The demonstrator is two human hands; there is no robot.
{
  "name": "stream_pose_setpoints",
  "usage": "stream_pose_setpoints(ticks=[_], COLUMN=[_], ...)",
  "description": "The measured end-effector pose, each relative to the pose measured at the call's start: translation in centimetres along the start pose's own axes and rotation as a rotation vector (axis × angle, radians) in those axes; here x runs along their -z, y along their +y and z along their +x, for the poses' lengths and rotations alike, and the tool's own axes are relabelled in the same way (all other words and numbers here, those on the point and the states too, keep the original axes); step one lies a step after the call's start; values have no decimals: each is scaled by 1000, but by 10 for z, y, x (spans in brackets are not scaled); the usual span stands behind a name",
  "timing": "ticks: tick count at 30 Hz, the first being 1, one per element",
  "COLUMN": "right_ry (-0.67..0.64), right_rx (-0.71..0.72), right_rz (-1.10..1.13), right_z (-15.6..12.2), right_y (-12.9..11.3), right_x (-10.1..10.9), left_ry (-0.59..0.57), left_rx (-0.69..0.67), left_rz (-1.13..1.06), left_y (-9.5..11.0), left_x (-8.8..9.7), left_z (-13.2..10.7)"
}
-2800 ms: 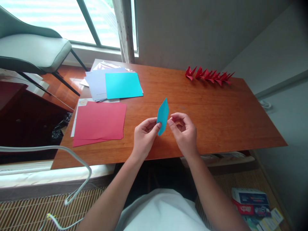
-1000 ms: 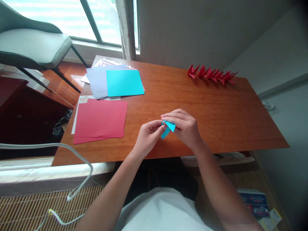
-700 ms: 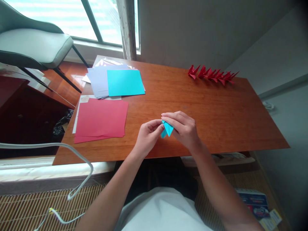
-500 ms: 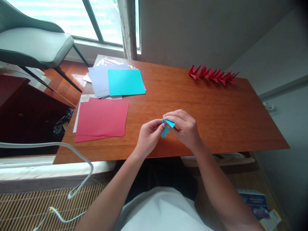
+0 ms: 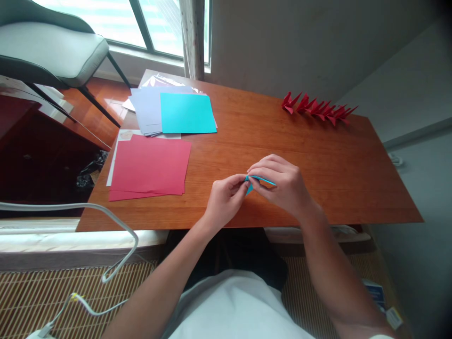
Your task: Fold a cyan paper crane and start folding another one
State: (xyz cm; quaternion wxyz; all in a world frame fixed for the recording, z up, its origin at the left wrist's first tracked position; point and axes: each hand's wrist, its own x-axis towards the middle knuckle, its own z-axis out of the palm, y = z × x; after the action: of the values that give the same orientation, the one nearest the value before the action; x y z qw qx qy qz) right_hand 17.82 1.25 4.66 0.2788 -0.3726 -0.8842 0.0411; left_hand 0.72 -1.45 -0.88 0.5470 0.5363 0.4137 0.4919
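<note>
From where I stand, the left hand [image 5: 228, 200] has its grip pinched together on the left end of a small folded blue paper [image 5: 249, 189], thumb against forefinger. The right hand [image 5: 282, 181] is clamped on the same piece, its fingers laid over the top and its thumb underneath, with a thin blue edge poking out to the right between them and a narrow flap pointing down below the fingertips. Most of the fold is covered by the fingers, so I cannot tell its full shape. The two hands meet above the near part of the wooden bench [image 5: 240, 146], around its middle. To their left lie red sheets [image 5: 151, 165], stacked slightly askew, with a white sheet [image 5: 125, 135] showing from beneath at the far and left edges. Beyond those, a bright turquoise sheet [image 5: 189, 113] lies over pale lavender sheets [image 5: 146, 113], and shiny clear wrapping [image 5: 158, 81] sits at the far left corner. On the far right, well apart from the hands, red folded paper figures [image 5: 319, 109] stand in a slanting row. Past the bench, a pale chair [image 5: 52, 47] stands at far left, near the window [image 5: 164, 28].
</note>
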Motion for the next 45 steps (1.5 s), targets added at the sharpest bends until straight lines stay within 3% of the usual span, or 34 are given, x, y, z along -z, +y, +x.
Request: stream_pose_setpoints(ticks=[10, 19, 25, 35, 45], right_ry=[189, 212, 343, 381, 359], right_rx=[76, -85, -173, -115, 15], right_rz=[-89, 120, 157, 163, -9], right_z=[-6, -6, -8, -9, -27], right_y=[-4, -10, -20, -26, -30], right_x=[-15, -14, -11, -15, -30], left_ry=[-2, 38, 16, 84, 141], left_rx=[20, 85, 98, 88, 141], left_rz=[-101, -179, -200, -171, -278], left_y=[-1, 7, 11, 15, 8], left_x=[2, 3, 5, 6, 7], left_z=[1, 2, 3, 4, 5])
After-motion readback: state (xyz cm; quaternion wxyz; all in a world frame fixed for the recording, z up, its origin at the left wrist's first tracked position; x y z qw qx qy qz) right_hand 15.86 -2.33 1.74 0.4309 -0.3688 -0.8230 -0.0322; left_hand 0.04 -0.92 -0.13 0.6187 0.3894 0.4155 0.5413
